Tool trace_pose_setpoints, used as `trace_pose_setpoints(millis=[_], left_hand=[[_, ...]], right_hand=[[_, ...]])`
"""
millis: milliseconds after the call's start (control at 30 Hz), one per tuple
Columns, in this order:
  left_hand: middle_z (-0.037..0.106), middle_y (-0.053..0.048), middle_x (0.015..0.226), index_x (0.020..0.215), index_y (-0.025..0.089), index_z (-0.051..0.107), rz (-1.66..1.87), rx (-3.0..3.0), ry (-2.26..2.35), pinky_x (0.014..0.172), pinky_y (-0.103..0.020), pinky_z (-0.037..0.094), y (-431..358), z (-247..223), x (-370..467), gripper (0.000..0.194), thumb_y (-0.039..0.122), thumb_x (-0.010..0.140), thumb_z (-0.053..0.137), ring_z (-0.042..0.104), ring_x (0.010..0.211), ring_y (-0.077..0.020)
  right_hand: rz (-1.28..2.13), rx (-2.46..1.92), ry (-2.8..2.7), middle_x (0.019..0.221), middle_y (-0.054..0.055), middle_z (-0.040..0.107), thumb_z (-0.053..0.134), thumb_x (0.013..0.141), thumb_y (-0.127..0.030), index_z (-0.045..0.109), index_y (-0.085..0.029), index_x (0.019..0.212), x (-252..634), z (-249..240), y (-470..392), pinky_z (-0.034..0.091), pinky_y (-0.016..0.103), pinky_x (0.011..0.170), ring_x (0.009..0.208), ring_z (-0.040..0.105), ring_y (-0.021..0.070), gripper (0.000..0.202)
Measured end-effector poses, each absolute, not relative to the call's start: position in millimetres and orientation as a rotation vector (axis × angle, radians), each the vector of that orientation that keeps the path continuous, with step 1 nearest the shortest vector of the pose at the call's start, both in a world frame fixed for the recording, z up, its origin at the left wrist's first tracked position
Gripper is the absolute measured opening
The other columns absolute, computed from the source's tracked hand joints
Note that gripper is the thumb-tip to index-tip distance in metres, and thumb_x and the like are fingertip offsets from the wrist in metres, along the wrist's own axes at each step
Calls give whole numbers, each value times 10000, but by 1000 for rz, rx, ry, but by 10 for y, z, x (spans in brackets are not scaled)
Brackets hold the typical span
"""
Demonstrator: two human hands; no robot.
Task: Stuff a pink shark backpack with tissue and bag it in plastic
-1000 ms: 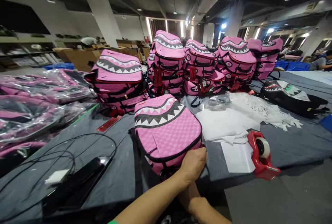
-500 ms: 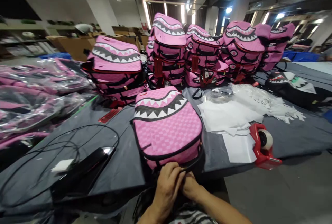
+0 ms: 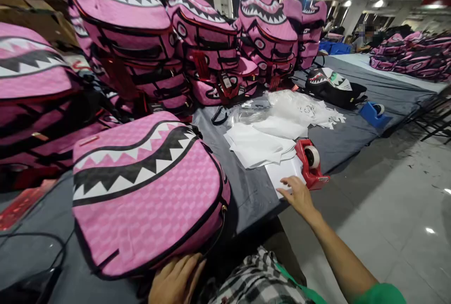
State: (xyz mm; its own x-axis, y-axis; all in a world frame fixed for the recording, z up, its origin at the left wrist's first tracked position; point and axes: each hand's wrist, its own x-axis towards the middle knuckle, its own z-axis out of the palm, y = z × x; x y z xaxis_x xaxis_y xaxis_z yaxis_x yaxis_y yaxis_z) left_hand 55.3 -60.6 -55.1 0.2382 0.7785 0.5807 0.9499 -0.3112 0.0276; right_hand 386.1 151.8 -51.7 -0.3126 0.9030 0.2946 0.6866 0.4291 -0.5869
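Note:
A pink backpack [image 3: 176,196] with a black-and-white shark-teeth print lies face up on the cloth-covered table. At its near lower edge is my left hand [image 3: 176,278], fingers close together and curled against the bag; the fingertips are partly hidden. My right hand [image 3: 299,195] reaches out over a white paper sheet [image 3: 276,177] at the table edge. Its thumb and fingers are apart, with nothing between them. Just beyond it stands a red tape dispenser [image 3: 312,165] with a roll of clear tape.
Loose white sheets [image 3: 260,144] lie near a heap of clear plastic and white tags [image 3: 303,106]. Stacked pink backpacks [image 3: 120,22] line the back. A black pouch-like bag [image 3: 334,88] and a blue tape dispenser [image 3: 375,115] are farther right. Red tags [image 3: 24,205] lie at left.
The view has turned right and moved closer. My right hand has left the backpack's near edge and gone right to the paper, opening. My left hand stays at the bag.

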Motion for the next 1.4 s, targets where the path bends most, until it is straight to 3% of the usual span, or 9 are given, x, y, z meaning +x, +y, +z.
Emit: trace_pose_setpoints(millis=[433,567,667,800,900,1000,1167,1333,1400], left_hand=[[568,-52,1205,1235,180,548,-1223,-2117,-1909,1041,-195,390,-702,-143,926,245,224,1000,493,509,1158,-100],[612,-4,1108,1206,246,564,-1526,-2540,-1807,911,-159,471,-467,38,1237,268,123,975,504,564,1070,-69],[595,-29,1278,1332,255,526,-1840,-2999,-2190,1010,-221,445,-107,27,1482,372,366,979,557,571,1166,-100],[324,-188,1536,1506,116,256,-2814,-2577,-2746,1137,-322,321,454,-138,1871,1188,755,630,739,382,1393,-233],[580,-146,1180,1192,69,531,-3343,-1626,-2691,866,-280,432,635,-309,2068,928,748,596,743,547,1009,-190],[560,-91,789,798,58,588,-2787,-1843,-2701,720,-269,378,483,-460,2040,707,762,734,560,466,753,-148],[526,-12,658,787,124,580,-1471,-2701,-2269,579,-259,255,-101,-418,1706,346,340,997,411,438,594,-105],[673,-25,988,1084,137,583,-1179,-2378,-1550,819,-295,421,-545,-245,1316,164,188,1013,445,607,865,-139],[660,-44,1116,1161,137,581,-1227,-2206,-1547,907,-284,422,-705,-242,1159,194,153,986,498,595,993,-136]], right_hand=[[518,-1682,-2324,944,58,645,530,963,-308,683,-137,930,4035,-547,1953,318,258,761,894,572,160,231],[253,-1597,-2226,904,49,618,526,963,-298,659,-132,903,4043,-363,2116,302,252,696,821,544,138,221],[-178,-1281,-2008,802,42,570,489,982,-329,615,-123,820,3923,-235,2023,304,251,640,706,497,118,291],[-240,-1012,-2003,747,17,530,497,978,-244,574,-137,802,3562,-229,1469,333,234,607,639,492,91,220],[-49,-937,-2117,769,15,543,467,978,-178,579,-152,854,3348,-296,947,372,223,595,644,524,90,169],[218,-825,-2236,904,17,590,456,977,-147,583,-178,1076,3335,-209,632,458,168,707,795,590,68,164],[138,-390,-2684,1419,80,482,627,896,-342,411,-189,1451,3434,91,858,421,363,1087,1348,424,187,614],[459,84,-2707,1078,-36,650,699,852,-305,577,-194,950,3114,-40,1236,138,385,1231,1292,480,135,191],[479,135,-2618,899,-47,642,626,899,-197,556,-177,906,2949,-91,1225,244,327,1173,1026,595,84,74]])
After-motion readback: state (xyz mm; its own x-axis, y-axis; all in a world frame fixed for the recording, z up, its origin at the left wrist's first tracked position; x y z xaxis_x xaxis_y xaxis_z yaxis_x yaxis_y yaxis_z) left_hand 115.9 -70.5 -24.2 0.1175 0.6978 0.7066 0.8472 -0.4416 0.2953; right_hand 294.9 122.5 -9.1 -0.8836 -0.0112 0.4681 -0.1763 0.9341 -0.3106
